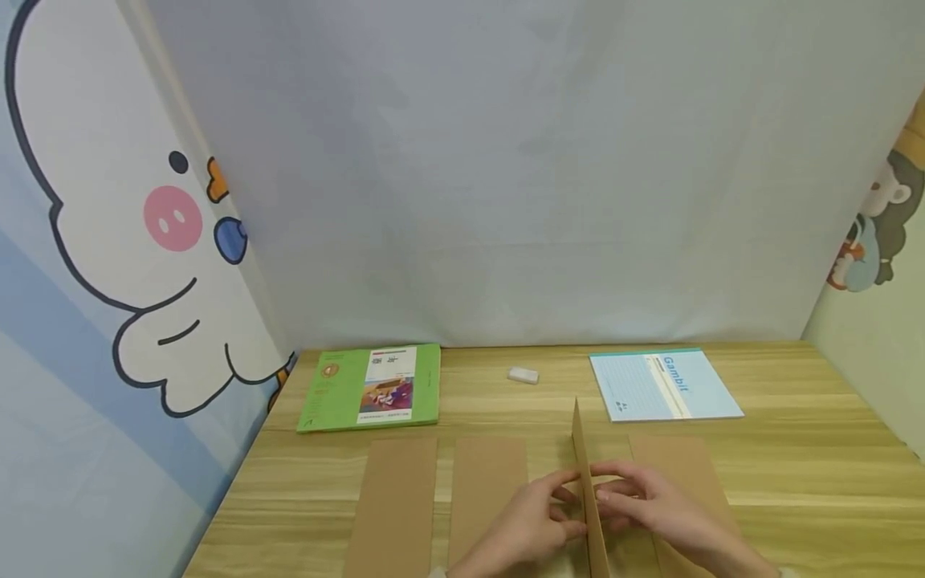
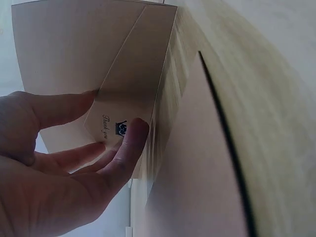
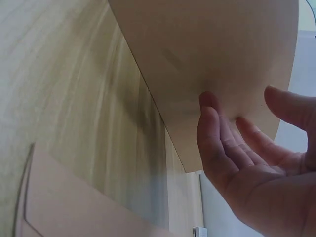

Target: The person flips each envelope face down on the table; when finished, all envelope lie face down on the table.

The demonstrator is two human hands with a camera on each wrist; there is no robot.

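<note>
A brown paper envelope (image 1: 586,482) stands on edge between my two hands, upright on the table. In the left wrist view, its pointed flap with "Thank you" print (image 2: 106,123) faces my left hand (image 1: 531,518), whose thumb and fingertips all touch that one face. From the other side, my right hand (image 1: 654,506) rests its loosely bent fingers against the plain face; in the right wrist view the right thumb (image 3: 286,106) is near the face, contact unclear. Neither hand wraps round the envelope.
Two brown envelopes lie left of the hands, an outer one (image 1: 393,506) and an inner one (image 1: 487,490). Another brown envelope (image 1: 679,474) lies under the right forearm. Behind are a green book (image 1: 332,401), a white eraser (image 1: 523,375) and a light blue notebook (image 1: 636,393).
</note>
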